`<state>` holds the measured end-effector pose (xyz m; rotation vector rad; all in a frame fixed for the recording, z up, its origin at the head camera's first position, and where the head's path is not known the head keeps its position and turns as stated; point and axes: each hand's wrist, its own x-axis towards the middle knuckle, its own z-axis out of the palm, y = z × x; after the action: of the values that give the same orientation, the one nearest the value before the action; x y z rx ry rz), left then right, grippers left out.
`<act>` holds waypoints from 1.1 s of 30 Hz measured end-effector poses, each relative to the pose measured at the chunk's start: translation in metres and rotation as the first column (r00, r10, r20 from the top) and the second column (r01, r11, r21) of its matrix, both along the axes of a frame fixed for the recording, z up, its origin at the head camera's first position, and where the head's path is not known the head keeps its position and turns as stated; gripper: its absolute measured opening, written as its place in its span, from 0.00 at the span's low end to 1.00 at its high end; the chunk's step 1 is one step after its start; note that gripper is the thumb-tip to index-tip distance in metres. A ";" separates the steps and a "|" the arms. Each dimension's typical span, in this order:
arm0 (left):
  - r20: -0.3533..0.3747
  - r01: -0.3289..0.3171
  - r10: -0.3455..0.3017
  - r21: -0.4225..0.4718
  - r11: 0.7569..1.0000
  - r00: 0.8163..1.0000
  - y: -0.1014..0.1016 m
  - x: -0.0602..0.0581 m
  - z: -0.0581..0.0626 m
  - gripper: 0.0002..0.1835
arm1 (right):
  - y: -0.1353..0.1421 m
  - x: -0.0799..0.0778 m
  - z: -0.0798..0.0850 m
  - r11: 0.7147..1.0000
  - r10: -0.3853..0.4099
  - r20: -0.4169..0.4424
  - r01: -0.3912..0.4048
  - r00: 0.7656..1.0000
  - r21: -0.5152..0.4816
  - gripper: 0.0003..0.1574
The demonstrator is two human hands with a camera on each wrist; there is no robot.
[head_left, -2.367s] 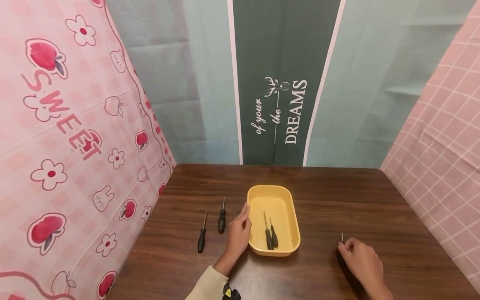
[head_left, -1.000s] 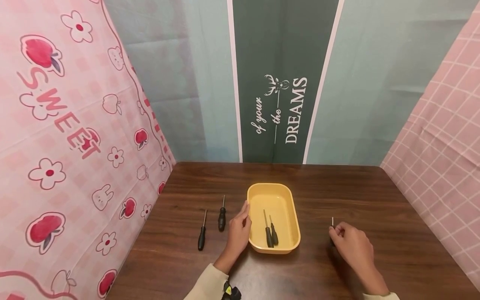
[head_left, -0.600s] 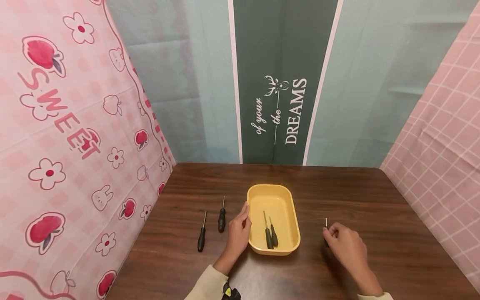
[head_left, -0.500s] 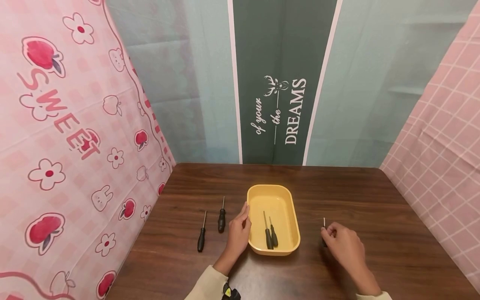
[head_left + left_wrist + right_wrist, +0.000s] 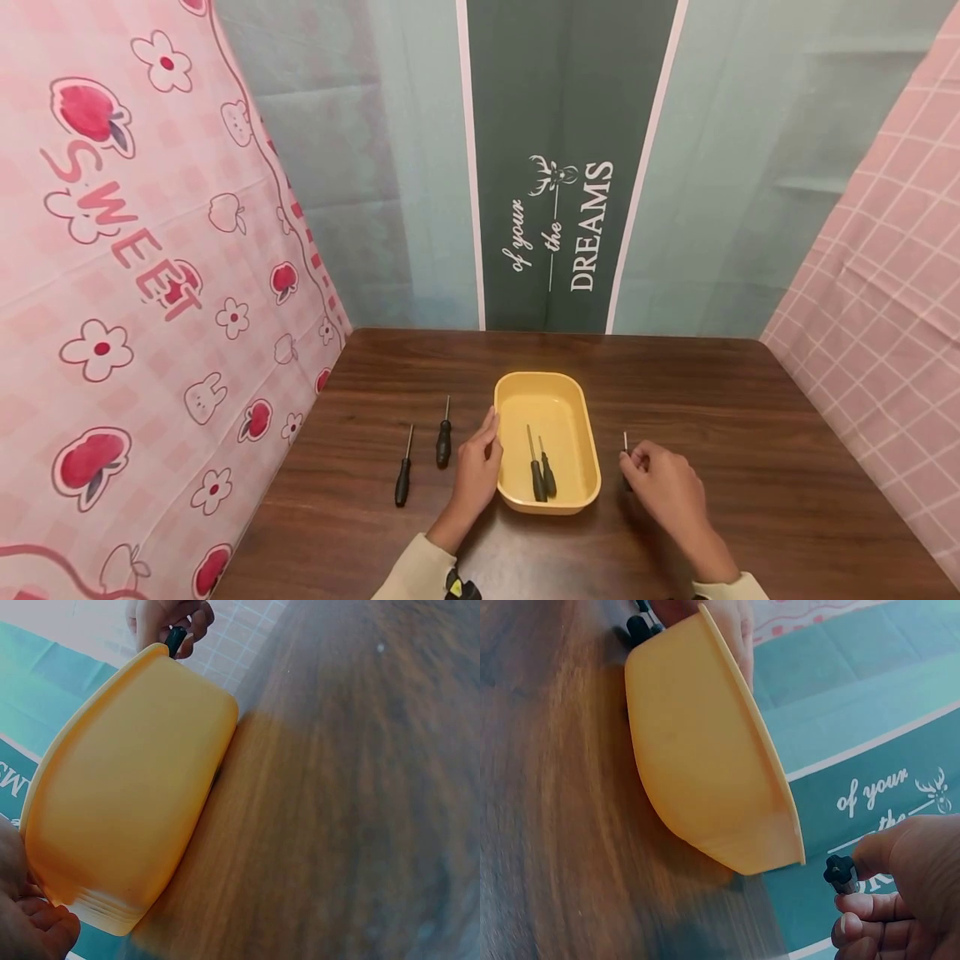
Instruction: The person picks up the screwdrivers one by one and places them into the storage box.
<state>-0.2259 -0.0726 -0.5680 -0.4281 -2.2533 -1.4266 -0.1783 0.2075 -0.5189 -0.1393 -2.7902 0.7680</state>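
My left hand point(image 5: 477, 461) holds the left side of the yellow container point(image 5: 538, 506), its fingers against the outer wall in the left wrist view. Two screwdrivers with black handles, one longer point(image 5: 538, 482) and one shorter point(image 5: 549, 479), lie inside it. Just right of the container, my right hand point(image 5: 666, 483) pinches another screwdriver point(image 5: 841, 874) between thumb and fingers. Its thin shaft points away from me in the head view, and the fingers cover much of its handle. In the right wrist view the black handle end shows.
Two more black-handled screwdrivers lie left of my left hand: a nearer one point(image 5: 402, 479) and a farther one point(image 5: 443, 442). All this is on a dark wooden table point(image 5: 675, 383). Printed cloths hang around it: pink at left point(image 5: 150, 367) and right point(image 5: 885, 275), green behind point(image 5: 420, 167).
My right hand has moved left across the table with the screwdriver, from the right side to close beside the container. My left hand and the container have stayed where they were.
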 end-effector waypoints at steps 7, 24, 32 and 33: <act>0.006 -0.002 0.001 0.006 1.000 1.000 0.000 0.000 -0.001 0.20 | -0.009 0.000 -0.004 1.000 0.026 -0.021 -0.026 0.999 0.000 0.16; 0.000 -0.006 0.006 0.010 1.000 1.000 -0.001 0.000 0.001 0.20 | -0.025 -0.005 -0.003 0.997 0.079 -0.064 -0.080 0.995 -0.004 0.16; 0.034 -0.009 0.009 0.005 1.000 0.999 0.000 0.000 -0.001 0.21 | -0.030 -0.008 -0.006 0.996 0.087 -0.062 -0.087 0.994 0.007 0.16; 0.032 -0.011 0.011 0.003 1.000 0.999 0.000 0.000 -0.001 0.21 | -0.030 -0.008 -0.006 0.996 0.090 -0.070 -0.089 0.994 0.008 0.16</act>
<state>-0.2263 -0.0723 -0.5691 -0.3941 -2.2746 -1.4410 -0.1865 0.1770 -0.5251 0.0136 -2.7477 0.7708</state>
